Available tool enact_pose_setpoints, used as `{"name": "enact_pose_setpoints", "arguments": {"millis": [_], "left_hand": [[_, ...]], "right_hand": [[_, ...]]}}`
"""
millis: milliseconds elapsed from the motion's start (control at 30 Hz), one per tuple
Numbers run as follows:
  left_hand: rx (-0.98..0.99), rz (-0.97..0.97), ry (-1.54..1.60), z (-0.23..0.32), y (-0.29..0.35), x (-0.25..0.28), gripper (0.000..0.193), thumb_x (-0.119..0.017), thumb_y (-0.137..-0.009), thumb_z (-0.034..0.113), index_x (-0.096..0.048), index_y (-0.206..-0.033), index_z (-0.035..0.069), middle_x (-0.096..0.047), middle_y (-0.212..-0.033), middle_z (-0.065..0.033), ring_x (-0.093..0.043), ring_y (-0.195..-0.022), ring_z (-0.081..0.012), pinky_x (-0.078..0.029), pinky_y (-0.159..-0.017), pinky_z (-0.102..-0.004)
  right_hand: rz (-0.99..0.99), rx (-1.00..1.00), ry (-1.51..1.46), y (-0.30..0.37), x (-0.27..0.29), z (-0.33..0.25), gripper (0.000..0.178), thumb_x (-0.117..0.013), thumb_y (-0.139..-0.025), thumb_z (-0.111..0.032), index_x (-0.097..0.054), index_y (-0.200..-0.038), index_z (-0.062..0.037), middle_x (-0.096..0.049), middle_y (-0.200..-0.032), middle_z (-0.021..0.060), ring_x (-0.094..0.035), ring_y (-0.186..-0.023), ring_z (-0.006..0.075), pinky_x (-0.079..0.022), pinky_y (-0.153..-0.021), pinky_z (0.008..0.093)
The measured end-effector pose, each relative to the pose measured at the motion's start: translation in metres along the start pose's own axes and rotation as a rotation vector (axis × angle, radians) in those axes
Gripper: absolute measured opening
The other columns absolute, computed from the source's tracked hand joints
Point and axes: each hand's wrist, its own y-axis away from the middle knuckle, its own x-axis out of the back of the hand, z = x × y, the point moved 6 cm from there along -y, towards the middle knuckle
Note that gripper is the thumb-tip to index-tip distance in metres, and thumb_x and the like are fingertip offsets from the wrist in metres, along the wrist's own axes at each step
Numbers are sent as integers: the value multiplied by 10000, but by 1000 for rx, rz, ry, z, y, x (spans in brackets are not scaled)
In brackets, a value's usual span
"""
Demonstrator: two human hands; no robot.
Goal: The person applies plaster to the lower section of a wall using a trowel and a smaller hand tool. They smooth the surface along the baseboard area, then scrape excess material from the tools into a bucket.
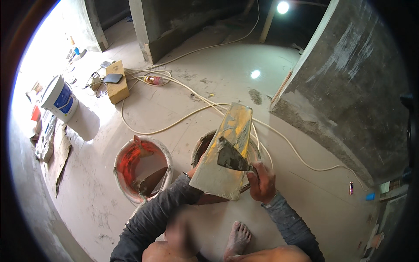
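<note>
Tilted in front of me is a yellow plastering float [218,174], its face smeared with grey mortar. My left hand [197,168] grips it from underneath, with most of the fingers hidden behind the board. My right hand [262,181] is closed round the handle of a pointed trowel [230,156], whose blade carries dark mortar and lies over the float's face. Below the float stands a round bucket [201,146], largely covered by it. To its left, a mortar-caked bucket [117,168] with a red inside holds cloudy water and tools partly under it.
Pale cables [183,118] loop across the tiled floor beyond the buckets. A yellow block [118,94] with a phone [112,78] on it stands at far left, near a white and blue pail [61,98]. A rough cement wall [353,87] rises at right.
</note>
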Motion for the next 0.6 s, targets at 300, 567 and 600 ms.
{"name": "enact_pose_setpoints", "arguments": {"millis": [300,567,600], "left_hand": [[101,-52,66,3,44,-10,516,-498,-1071,346,-446,-1503,68,-532,-1473,-138,-594,-1248,-261,-496,-1056,-417],[-39,-90,36,34,33,-8,504,-502,-1069,323,-448,-1497,63,-538,-1462,-133,-598,-1239,-254,-503,-1047,-411],[-45,-92,37,34,31,-8,503,-503,-1069,321,-448,-1497,62,-539,-1461,-133,-599,-1238,-253,-504,-1046,-410]], "right_hand": [[-72,58,148,36,8,11,275,-628,-974,-268,-578,-994,2,-554,-789,170,-576,-659,396,-459,-576,469],[-77,-391,92,63,53,28,360,-648,-981,-343,-577,-1036,6,-579,-786,155,-596,-657,301,-467,-579,428],[2,-427,-9,59,59,25,367,-617,-1011,-350,-578,-1064,11,-613,-787,101,-580,-694,177,-483,-638,347]]}}
